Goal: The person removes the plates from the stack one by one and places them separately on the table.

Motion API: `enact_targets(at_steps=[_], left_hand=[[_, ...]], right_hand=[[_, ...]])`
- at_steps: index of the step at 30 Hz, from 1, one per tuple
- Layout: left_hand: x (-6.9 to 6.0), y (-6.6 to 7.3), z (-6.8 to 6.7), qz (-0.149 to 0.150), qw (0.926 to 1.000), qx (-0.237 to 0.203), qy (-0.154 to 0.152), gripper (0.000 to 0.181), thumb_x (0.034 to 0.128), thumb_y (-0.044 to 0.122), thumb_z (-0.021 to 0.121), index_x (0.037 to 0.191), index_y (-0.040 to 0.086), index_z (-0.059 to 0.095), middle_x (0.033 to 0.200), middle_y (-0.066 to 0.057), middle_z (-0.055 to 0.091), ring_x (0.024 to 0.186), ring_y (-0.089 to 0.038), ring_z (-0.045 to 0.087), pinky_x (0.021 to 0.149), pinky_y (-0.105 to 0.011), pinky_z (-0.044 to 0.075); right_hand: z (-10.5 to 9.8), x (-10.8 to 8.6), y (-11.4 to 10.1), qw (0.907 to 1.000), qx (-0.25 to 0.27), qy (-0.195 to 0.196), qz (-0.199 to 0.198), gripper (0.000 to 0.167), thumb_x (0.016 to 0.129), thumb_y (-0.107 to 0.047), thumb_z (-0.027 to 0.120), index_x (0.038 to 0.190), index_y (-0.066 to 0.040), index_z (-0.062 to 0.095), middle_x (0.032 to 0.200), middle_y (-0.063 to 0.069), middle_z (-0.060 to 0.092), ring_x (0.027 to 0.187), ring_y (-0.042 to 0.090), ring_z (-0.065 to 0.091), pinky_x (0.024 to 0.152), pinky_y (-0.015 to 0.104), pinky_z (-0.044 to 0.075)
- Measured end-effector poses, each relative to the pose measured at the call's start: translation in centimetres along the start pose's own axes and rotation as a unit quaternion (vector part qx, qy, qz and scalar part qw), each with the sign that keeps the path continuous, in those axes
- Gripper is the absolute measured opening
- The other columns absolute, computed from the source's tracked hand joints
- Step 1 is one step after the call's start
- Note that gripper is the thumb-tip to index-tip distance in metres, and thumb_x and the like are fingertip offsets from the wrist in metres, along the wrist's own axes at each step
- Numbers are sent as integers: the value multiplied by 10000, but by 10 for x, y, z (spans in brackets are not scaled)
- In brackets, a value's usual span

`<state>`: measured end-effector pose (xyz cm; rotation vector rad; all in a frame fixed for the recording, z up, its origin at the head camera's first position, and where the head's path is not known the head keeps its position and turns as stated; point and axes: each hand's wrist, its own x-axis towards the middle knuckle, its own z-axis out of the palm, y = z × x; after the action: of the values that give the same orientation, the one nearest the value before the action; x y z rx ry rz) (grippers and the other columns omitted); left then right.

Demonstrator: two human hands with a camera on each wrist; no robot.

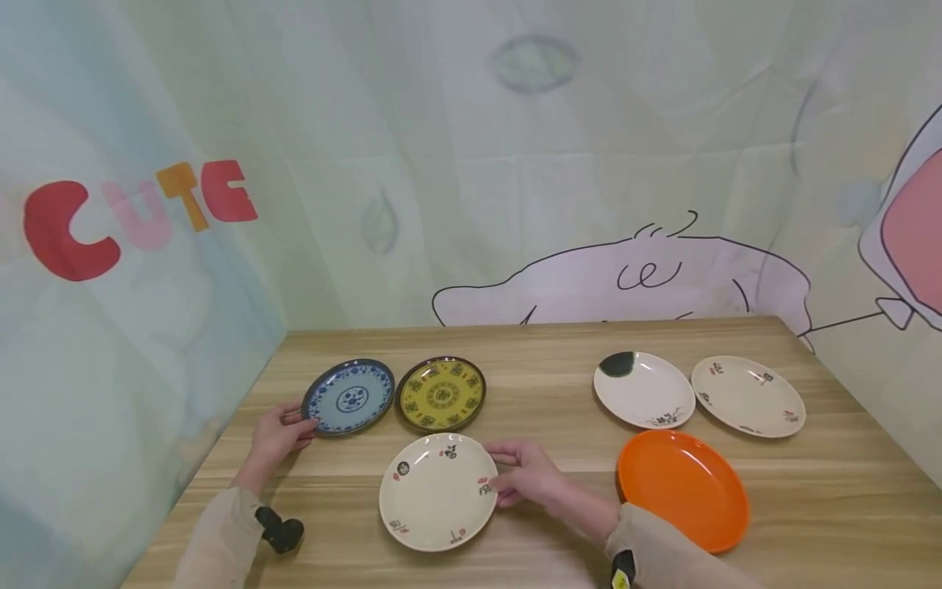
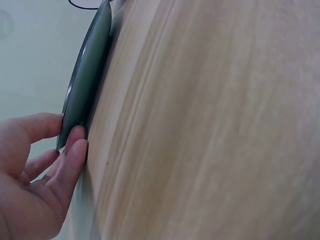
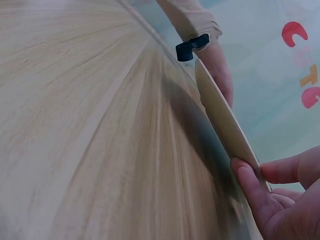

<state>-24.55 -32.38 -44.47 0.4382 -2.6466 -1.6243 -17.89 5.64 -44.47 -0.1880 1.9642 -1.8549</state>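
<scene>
My left hand [image 1: 277, 438] pinches the near-left rim of a blue patterned plate [image 1: 350, 397] at the table's left. In the left wrist view, its fingers [image 2: 74, 160] lie on both sides of that plate's dark edge [image 2: 85, 75]. With thumb and fingers, my right hand [image 1: 531, 474] grips the right rim of a cream plate [image 1: 439, 493] bearing small red and black motifs. The right wrist view shows this cream plate [image 3: 223, 117] raised above the tabletop, its shadow below. Just beyond it lies a yellow-green plate [image 1: 441, 394] with a dark rim, beside the blue one.
On the right of the wooden table [image 1: 545, 393] lie a white plate with a dark green patch [image 1: 644, 391], another cream plate [image 1: 749, 397] and an orange plate [image 1: 684, 491]. The right forearm passes near the orange plate. A printed curtain [image 1: 471, 164] hangs behind the table.
</scene>
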Motion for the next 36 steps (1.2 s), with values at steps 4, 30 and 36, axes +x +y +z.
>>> enact_targets(at_steps=[4, 30, 36], left_hand=[[0, 0, 1, -16, 10000, -16, 19, 569, 854, 18, 562, 1316, -153, 278, 1181, -378, 445, 651, -47, 594, 614, -216, 544], [-3, -2, -1, 84, 9998, -128, -103, 561, 870, 28, 548, 1312, -166, 261, 1158, -375, 465, 640, -29, 590, 597, -209, 540], [-3, -1, 0, 110, 9998, -108, -97, 555, 866, 23, 546, 1311, -161, 270, 1141, -370, 476, 634, -23, 588, 595, -208, 540]], right_hand=[[3, 1, 2, 10000, -27, 49, 47, 593, 729, 114, 612, 1287, 90, 413, 1264, 271, 476, 559, 161, 617, 550, 321, 555], [3, 7, 9, 9998, 58, 180, 109, 588, 743, 112, 603, 1297, 76, 410, 1269, 253, 483, 527, 137, 593, 531, 305, 551], [3, 9, 9, 9997, 2, 211, 125, 583, 744, 103, 605, 1296, 65, 419, 1267, 245, 490, 540, 146, 604, 538, 310, 552]])
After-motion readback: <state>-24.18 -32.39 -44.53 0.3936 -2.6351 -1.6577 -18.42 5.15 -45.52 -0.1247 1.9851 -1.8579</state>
